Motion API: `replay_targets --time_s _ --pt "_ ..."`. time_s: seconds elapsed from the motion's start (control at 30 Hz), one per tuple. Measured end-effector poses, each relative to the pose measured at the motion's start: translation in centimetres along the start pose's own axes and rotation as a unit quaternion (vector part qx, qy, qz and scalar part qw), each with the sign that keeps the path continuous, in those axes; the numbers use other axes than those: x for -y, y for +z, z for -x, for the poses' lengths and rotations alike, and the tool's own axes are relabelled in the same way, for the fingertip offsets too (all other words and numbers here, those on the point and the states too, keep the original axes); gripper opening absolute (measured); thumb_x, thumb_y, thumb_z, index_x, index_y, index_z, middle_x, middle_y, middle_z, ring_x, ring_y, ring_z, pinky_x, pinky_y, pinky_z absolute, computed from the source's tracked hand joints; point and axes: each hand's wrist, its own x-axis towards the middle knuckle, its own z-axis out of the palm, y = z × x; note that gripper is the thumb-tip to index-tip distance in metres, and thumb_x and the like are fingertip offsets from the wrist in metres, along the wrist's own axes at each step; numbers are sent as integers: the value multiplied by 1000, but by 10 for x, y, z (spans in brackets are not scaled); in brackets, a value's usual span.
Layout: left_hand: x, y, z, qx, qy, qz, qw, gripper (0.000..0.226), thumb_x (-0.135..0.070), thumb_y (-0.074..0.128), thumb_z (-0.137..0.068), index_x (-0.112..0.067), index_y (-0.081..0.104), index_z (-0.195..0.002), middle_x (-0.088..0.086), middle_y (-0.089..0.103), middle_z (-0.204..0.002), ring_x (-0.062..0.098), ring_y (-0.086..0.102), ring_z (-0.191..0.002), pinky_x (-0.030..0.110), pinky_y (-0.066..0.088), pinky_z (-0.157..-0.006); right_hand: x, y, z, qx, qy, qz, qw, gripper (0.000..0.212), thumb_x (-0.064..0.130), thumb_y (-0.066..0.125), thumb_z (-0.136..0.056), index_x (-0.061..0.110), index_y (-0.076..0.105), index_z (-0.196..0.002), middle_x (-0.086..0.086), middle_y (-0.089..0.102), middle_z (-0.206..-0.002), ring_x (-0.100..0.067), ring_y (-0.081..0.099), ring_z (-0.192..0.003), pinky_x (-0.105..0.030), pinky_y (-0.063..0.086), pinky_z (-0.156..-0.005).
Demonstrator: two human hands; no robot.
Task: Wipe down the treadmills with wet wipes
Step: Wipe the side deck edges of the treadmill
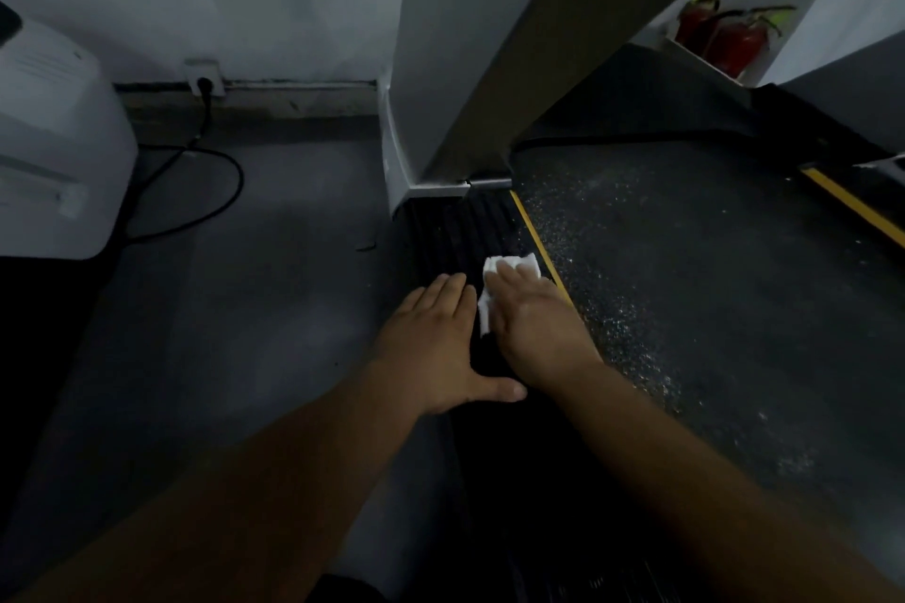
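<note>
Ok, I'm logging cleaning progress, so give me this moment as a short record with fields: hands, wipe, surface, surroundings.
left hand: flat, fingers straight, resting on the side rail
right hand: flat, pressing the wet wipe onto the side rail
wet wipe: white, crumpled, partly under the right hand
surface: side rail is black and ribbed, beside the yellow stripe and the speckled belt
behind: red fire extinguishers
at left: black cable plugged into a wall socket; white appliance
</note>
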Motion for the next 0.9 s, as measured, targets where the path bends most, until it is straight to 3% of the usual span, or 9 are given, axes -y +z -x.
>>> replay_targets --time_s 0.17,0.23,0.3,0.43,0.57,0.63,0.73,0.8,0.9 --pt "-5 10 7 -10 -16 44 999 127 -89 51 -75 -12 -1 -162 3 -15 -169 15 -15 -155 34 -3 -124 -26 -3 28 -23 -41 45 998 52 25 36 -95 -1 59 -133 -18 60 -137 -32 57 -128 -40 35 -111" --pt "-4 14 1 -7 -24 52 998 134 -93 51 -69 -14 -4 -161 0 -20 -168 13 -20 -153 35 -5 -123 -29 3 0 -2 17 17 1000 63 35 23 -99 -3 46 -145 -21 48 -150 -33 44 -141 -46 34 -117" --pt "1 13 -8 -3 -27 55 998 139 -96 50 -64 -17 -7 -161 -2 -22 -167 11 -23 -152 37 -7 -124 -24 10 -20 11 71 4 997 71 42 13 -98 2 34 -153 -18 31 -161 -30 25 -151 -45 22 -122" --pt "15 5 -21 22 -9 47 999 141 -99 49 -61 -18 -10 -161 -4 -24 -167 9 -25 -151 38 -7 -125 -24 0 9 19 -1 -11 1000 78 54 5 -94 16 25 -159 -1 17 -167 -15 8 -155 -30 4 -120" --pt "19 5 -29 30 -3 41 999 143 -99 49 -60 -18 -12 -161 -4 -26 -166 9 -27 -150 40 -6 -125 -38 -2 -27 19 38 19 999 60 39 26 -106 9 26 -157 -10 22 -166 -24 16 -153 -37 14 -121" --pt "20 6 -29 33 -4 42 999 142 -98 50 -61 -20 -13 -160 -6 -27 -165 9 -28 -149 40 -6 -125 -29 4 -61 4 64 25 998 58 36 26 -106 5 29 -155 -14 26 -163 -30 22 -149 -42 19 -118" --pt "20 5 -28 36 0 57 998 140 -96 53 -62 -21 -15 -160 -7 -27 -165 8 -29 -149 39 -7 -125 -23 4 -59 19 -6 -3 1000 74 48 12 -96 9 29 -157 -10 26 -164 -28 21 -152 -39 15 -121" --pt "19 5 -28 38 -1 64 997 140 -96 53 -63 -21 -15 -160 -8 -27 -165 7 -30 -148 38 -7 -124 -36 3 -34 36 -50 -43 997 73 52 16 -96 15 32 -157 -2 27 -165 -20 19 -153 -32 12 -122" --pt "19 4 -29 46 -8 64 997 140 -95 54 -63 -22 -15 -160 -9 -29 -164 7 -30 -148 38 -6 -123 -44 0 -35 3 -22 -64 998 64 46 26 -99 16 39 -154 -4 34 -162 -20 26 -151 -39 21 -121"
